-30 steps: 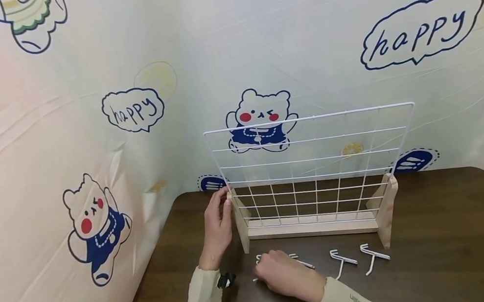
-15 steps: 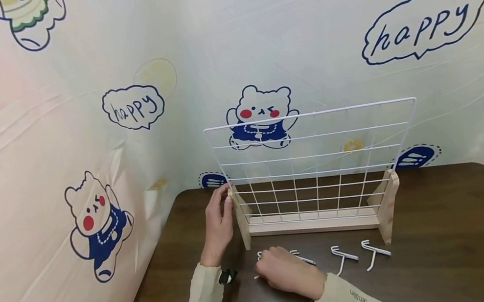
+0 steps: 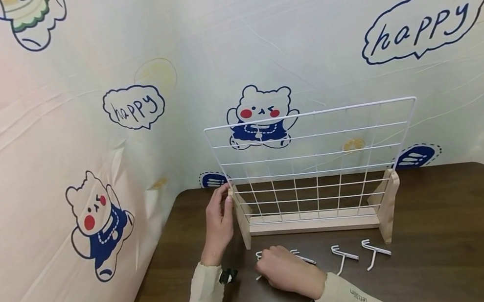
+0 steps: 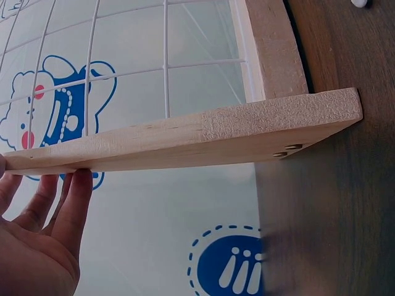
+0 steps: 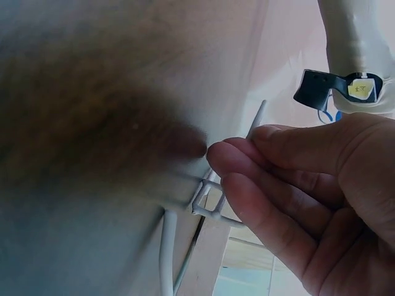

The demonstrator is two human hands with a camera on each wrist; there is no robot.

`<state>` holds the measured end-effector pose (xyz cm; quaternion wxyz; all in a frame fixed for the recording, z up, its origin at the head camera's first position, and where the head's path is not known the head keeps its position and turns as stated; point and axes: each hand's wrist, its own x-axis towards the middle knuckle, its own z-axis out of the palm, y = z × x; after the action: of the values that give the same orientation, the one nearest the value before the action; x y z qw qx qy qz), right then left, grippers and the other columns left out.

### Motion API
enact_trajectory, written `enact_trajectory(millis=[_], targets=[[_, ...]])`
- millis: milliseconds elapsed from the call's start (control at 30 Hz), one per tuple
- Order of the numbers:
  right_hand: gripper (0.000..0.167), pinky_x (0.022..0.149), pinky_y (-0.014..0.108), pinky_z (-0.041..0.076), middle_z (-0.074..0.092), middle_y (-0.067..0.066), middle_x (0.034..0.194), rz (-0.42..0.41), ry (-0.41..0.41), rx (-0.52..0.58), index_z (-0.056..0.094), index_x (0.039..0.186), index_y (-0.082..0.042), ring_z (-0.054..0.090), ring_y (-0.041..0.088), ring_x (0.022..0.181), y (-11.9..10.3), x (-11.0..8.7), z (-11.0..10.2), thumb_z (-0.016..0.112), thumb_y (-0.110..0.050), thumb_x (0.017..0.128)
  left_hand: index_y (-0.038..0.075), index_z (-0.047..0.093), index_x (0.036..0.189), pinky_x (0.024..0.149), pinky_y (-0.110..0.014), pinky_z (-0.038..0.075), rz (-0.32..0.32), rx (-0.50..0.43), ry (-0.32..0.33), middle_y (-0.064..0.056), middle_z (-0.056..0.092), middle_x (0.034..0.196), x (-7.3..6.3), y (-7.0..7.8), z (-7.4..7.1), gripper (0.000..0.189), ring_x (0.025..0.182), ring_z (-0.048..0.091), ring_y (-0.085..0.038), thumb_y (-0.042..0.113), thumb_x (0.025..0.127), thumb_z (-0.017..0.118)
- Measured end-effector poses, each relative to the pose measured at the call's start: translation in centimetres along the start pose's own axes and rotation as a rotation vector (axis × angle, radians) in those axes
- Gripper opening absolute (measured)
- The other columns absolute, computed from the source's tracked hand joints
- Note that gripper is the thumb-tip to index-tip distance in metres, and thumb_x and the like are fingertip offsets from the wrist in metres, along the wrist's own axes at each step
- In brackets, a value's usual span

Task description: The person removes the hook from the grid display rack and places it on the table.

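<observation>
A white wire grid (image 3: 315, 172) stands tilted between two wooden side panels. My left hand (image 3: 219, 227) is at the left panel (image 3: 242, 220). In the left wrist view, its fingertips touch the panel's outer face, and the thumb tip is by the narrow edge. Low over the table, my right hand (image 3: 287, 271) pinches a white metal hook (image 5: 258, 115), most of which the fingers hide. Just behind that hand lies a second hook (image 3: 304, 258), partly covered. Two more, a third hook (image 3: 345, 257) and a fourth hook (image 3: 375, 250), lie to the right.
A light wooden crossbar (image 3: 314, 227) joins the panels at the base, with the right panel (image 3: 390, 209) beyond the hooks. Dark brown tabletop (image 3: 455, 241) extends to the right. Printed cloth (image 3: 324, 44) hangs behind and at the left.
The head view has shifted slightly, so the scene sits a little higher in it. Both hands keep nearly the same places, and the hooks on the table have not visibly moved.
</observation>
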<state>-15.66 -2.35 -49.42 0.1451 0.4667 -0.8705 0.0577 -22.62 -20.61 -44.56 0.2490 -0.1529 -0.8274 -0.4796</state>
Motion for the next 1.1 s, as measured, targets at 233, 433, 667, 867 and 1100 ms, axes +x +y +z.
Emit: enact_trajectory(millis=[233, 433, 667, 867, 1100], targets=[[0.029, 0.046, 0.032, 0.04, 0.065, -0.006, 0.059, 0.012, -0.023, 0.013, 0.064, 0.059, -0.024, 0.058, 0.015, 0.051, -0.1, 0.0, -0.1, 0.08, -0.006, 0.074, 0.01, 0.06, 0.141, 0.088, -0.024, 0.054, 0.0, 0.008, 0.005, -0.008, 0.066, 0.135, 0.0, 0.1, 0.1, 0.033, 0.113, 0.064, -0.019, 0.018, 0.112, 0.048], [0.031, 0.047, 0.031, 0.042, 0.065, -0.006, 0.059, 0.012, -0.043, 0.031, 0.062, 0.057, -0.024, 0.059, 0.014, 0.052, -0.2, 0.0, -0.3, 0.08, -0.006, 0.075, 0.009, 0.06, 0.142, 0.089, -0.026, 0.055, -0.011, 0.01, 0.004, -0.008, 0.066, 0.136, 0.1, 0.1, 0.0, 0.034, 0.114, 0.064, -0.019, 0.019, 0.112, 0.047], [0.032, 0.048, 0.031, 0.042, 0.064, -0.007, 0.058, 0.014, -0.032, 0.05, 0.061, 0.056, -0.024, 0.059, 0.013, 0.053, -0.3, 0.0, -0.4, 0.08, -0.006, 0.075, 0.009, 0.059, 0.142, 0.088, -0.024, 0.055, 0.002, 0.011, 0.006, -0.009, 0.066, 0.136, 0.0, 0.1, 0.0, 0.034, 0.113, 0.064, -0.02, 0.017, 0.112, 0.048], [0.032, 0.047, 0.028, 0.041, 0.062, -0.008, 0.055, -0.014, 0.037, 0.102, 0.061, 0.058, -0.024, 0.059, 0.011, 0.051, -0.3, -0.3, -0.8, 0.078, -0.007, 0.078, 0.011, 0.06, 0.141, 0.089, -0.022, 0.054, 0.006, -0.01, 0.015, -0.008, 0.066, 0.136, -0.2, -0.2, 0.1, 0.033, 0.113, 0.064, -0.019, 0.016, 0.111, 0.049], [0.023, 0.05, 0.028, 0.045, 0.065, -0.011, 0.063, -0.043, 0.07, 0.126, 0.064, 0.068, -0.024, 0.064, 0.01, 0.056, 0.0, -0.7, -1.7, 0.079, -0.021, 0.085, 0.013, 0.062, 0.141, 0.085, -0.02, 0.052, 0.029, -0.019, 0.04, -0.008, 0.068, 0.133, -0.2, -0.4, 0.3, 0.033, 0.11, 0.065, -0.02, 0.014, 0.11, 0.05]])
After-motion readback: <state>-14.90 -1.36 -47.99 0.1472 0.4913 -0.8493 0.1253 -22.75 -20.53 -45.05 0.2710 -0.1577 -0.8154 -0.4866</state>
